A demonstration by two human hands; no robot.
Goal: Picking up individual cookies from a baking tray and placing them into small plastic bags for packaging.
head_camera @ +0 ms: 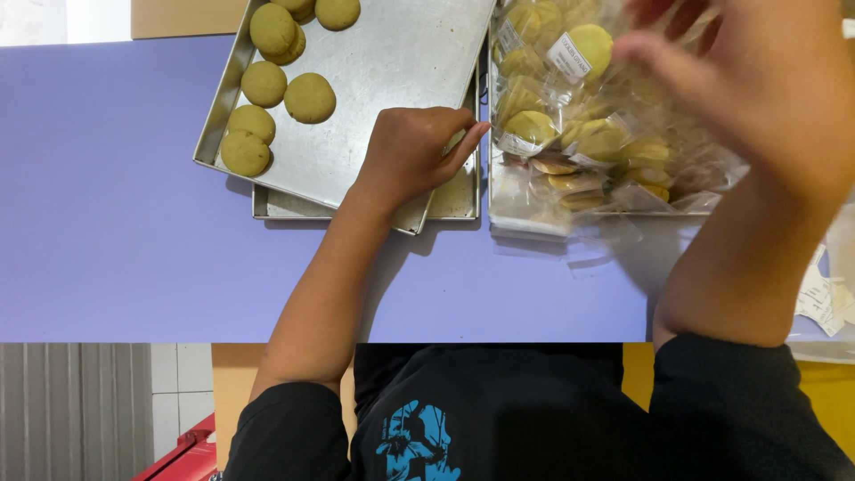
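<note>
Lilac tabletop (116,232): left hand (411,153) curled shut on tray (392,62), right hand (757,80) spread open over wrapped cookies (579,134)

This is looking like a small home bakery or kitchen packing corner rather than a factory. Two stacked metal baking trays (392,62) are sitting on a lilac table (116,232) and carrying loose round greenish cookies (309,97), while a third tray (525,214) is holding a heap of cookies sealed singly in clear labelled bags (583,134). White wall tiles (178,383) are showing below the table edge.
</note>
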